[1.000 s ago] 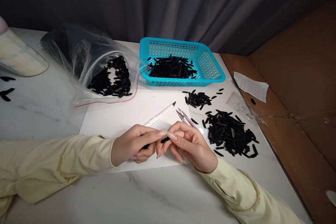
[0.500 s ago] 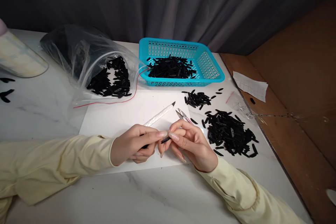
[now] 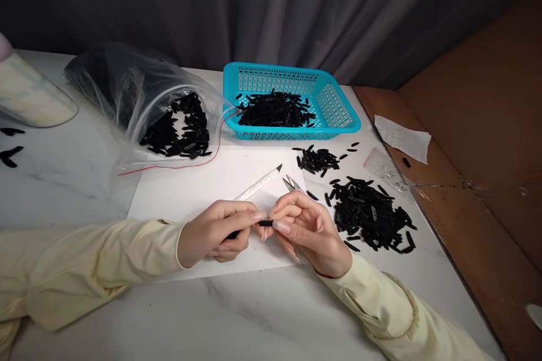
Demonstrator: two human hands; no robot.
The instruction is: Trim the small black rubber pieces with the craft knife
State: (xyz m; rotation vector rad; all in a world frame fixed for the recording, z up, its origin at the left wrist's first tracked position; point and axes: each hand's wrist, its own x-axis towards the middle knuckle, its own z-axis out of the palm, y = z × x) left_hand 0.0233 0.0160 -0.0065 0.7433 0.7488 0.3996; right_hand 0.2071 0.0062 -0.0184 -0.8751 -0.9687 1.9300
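The left hand [image 3: 215,234] and the right hand [image 3: 307,231] met in the middle, low over a white sheet of paper [image 3: 199,192] on the worktop [image 3: 254,316]. Both hands were curled in tight. Between them they pinched one small black strip [image 3: 266,223]. The left fingers [image 3: 254,216] held one end and the right fingers [image 3: 283,227] held the other end, so the strip lay flat and sideways just above the paper. Both arms wore pale yellow sleeves [image 3: 84,259].

Just behind the hands lay a white craft knife [image 3: 258,184] with its dark tip pointing away and to the right. Beside its tip lay small snips [image 3: 293,184], partly hidden by the right hand.

To the right of the right hand sat a big pile of black strips [image 3: 370,214] on the worktop. A smaller pile [image 3: 317,159] lay a bit farther back, near a blue basket [image 3: 339,98]. The basket held more black strips inside it.

To the left of the basket lay a clear plastic bag [image 3: 127,84] on its side, with its mouth open toward the paper. Lots of black strips sat in it too. A thin red line ran along the bag's edge.

Far to the right, a small white slip of paper [image 3: 402,138] lay on a brown board [image 3: 486,141]. At the far left edge of the worktop were a few loose black bits [image 3: 11,152] and something pale [image 3: 29,96] that I could not make out.
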